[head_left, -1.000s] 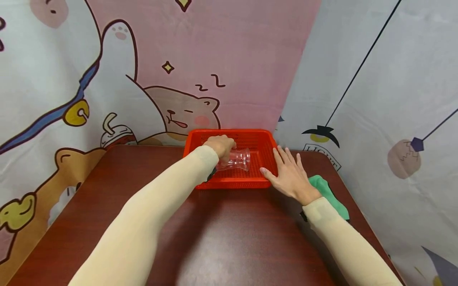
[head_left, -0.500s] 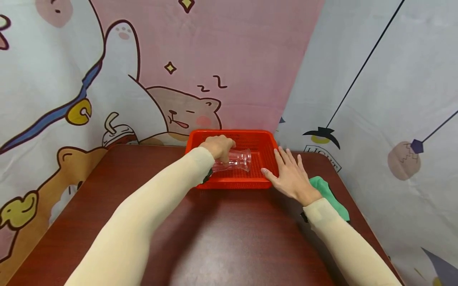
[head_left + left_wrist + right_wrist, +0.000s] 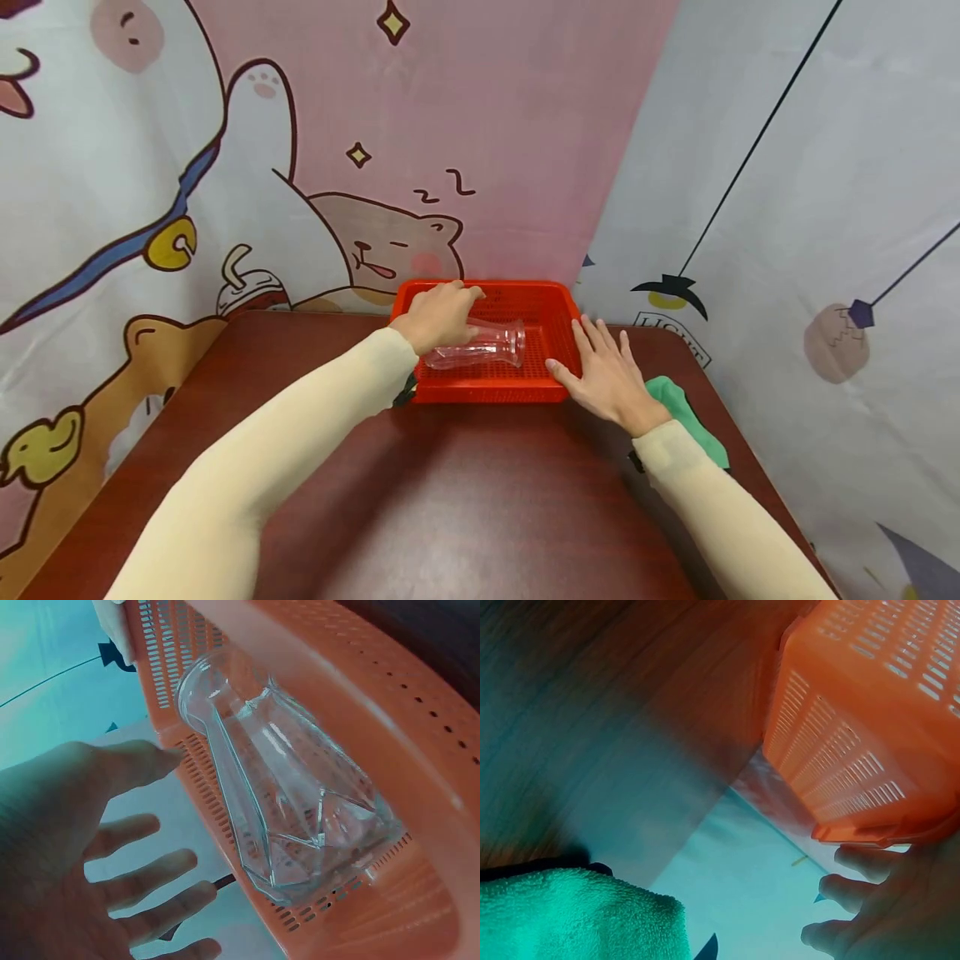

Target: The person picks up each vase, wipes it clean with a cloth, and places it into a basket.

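A clear glass vase [image 3: 281, 787] with a flared mouth and faceted lower body lies on its side in a red plastic basket [image 3: 491, 390]. Over the basket's left part hovers my left hand [image 3: 438, 318], its fingers spread and apart from the glass in the left wrist view. In the head view that hand covers part of the vase. My right hand [image 3: 609, 375] lies with extended fingers at the basket's right rim, and the right wrist view shows the fingers [image 3: 866, 862] by the rim's corner.
A green cloth [image 3: 686, 421] lies on the dark red-brown table [image 3: 465, 500], right of the basket and beside my right wrist. Behind the table hangs a cartoon-printed fabric backdrop [image 3: 517, 150], close to the basket's far side.
My left hand has let go of the vase and drawn back to the left, its fingers opening, so more of the vase shows. The right hand stays at the rim.
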### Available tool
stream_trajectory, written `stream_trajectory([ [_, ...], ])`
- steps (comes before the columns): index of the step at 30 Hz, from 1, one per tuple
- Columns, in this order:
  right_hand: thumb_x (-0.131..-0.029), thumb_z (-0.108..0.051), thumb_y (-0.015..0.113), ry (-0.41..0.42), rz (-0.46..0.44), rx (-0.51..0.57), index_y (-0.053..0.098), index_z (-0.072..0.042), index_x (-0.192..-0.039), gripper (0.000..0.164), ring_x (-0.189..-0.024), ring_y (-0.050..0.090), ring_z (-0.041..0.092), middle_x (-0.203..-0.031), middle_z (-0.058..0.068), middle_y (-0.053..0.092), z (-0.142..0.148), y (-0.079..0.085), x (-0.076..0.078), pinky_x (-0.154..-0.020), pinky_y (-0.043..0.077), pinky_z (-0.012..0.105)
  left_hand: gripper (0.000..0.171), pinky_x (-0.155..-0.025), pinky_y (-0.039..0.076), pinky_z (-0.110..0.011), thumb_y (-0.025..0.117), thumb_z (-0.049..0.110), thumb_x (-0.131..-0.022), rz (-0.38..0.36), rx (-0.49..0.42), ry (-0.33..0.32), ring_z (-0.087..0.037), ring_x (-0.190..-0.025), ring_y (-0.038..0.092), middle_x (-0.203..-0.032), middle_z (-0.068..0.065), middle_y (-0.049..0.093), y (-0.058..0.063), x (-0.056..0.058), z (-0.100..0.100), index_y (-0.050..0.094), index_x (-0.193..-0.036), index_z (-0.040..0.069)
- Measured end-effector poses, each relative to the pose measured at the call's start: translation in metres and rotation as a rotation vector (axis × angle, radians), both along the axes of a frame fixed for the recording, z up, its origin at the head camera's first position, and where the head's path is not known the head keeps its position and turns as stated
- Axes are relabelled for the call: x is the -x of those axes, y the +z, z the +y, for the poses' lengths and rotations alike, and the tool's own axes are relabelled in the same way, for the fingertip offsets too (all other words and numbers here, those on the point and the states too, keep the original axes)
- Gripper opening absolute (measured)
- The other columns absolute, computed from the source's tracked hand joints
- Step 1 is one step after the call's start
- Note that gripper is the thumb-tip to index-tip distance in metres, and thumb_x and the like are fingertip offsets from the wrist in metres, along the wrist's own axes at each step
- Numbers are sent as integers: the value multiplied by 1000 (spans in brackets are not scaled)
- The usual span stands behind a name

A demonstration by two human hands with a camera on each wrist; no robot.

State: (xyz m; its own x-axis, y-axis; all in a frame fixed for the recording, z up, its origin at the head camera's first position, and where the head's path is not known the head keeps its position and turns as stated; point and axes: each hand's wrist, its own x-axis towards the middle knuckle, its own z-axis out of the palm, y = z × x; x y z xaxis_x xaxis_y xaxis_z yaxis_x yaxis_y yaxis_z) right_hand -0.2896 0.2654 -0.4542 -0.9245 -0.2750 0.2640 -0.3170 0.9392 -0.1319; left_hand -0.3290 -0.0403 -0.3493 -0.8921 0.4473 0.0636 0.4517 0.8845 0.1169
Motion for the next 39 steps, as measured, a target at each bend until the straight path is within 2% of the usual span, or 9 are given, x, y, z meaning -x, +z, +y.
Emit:
stream_trajectory([
  [9, -88, -77, 32, 1, 21, 4, 21, -12, -155, 95, -145, 12, 35, -160, 10, 15, -1, -1, -1, -110, 4, 62, 59, -71, 52, -44, 70, 44, -84, 132, -92, 57, -22, -98, 56, -117, 0, 55, -1, -14, -27, 53, -136, 24],
  [15, -87, -78, 31, -8, 13, -11, 19, -13, -156, 95, -145, 11, 34, -161, 6, 9, 0, -2, 0, -110, 4, 62, 56, -66, 51, -42, 70, 42, -84, 175, -153, 66, -21, -93, 56, -116, -1, 56, -4, -22, -45, 55, -135, 23],
  [22, -87, -77, 32, -6, 19, 1, 21, -12, -155, 94, -145, 13, 35, -161, 5, 9, -1, -2, 0, -110, 5, 62, 56, -55, 50, -38, 70, 42, -84, 189, -203, 95, -16, -78, 55, -118, -3, 55, -8, -32, -68, 54, -135, 25],
  [29, -87, -76, 33, -3, 20, 7, 21, -12, -155, 94, -145, 13, 35, -161, 5, 10, -2, -2, 0, -110, 5, 62, 56, -56, 53, -42, 70, 45, -84, 241, -258, 121, -22, -83, 58, -120, -4, 56, -14, -45, -93, 56, -134, 24],
  [34, -87, -76, 34, 0, 21, 19, 21, -12, -155, 94, -145, 13, 35, -161, 6, 11, -2, -2, -1, -110, 5, 63, 56, -58, 53, -42, 68, 48, -85, 279, -292, 126, -20, -89, 57, -119, -4, 56, -20, -54, -112, 56, -134, 23],
  [39, -88, -75, 35, 0, 39, 18, 23, -12, -155, 93, -145, 13, 35, -160, 6, 13, -1, -3, 1, -110, 4, 62, 57, -59, 54, -45, 65, 54, -85, 298, -300, 157, -20, -90, 56, -118, -1, 56, -26, -63, -129, 56, -134, 26],
])
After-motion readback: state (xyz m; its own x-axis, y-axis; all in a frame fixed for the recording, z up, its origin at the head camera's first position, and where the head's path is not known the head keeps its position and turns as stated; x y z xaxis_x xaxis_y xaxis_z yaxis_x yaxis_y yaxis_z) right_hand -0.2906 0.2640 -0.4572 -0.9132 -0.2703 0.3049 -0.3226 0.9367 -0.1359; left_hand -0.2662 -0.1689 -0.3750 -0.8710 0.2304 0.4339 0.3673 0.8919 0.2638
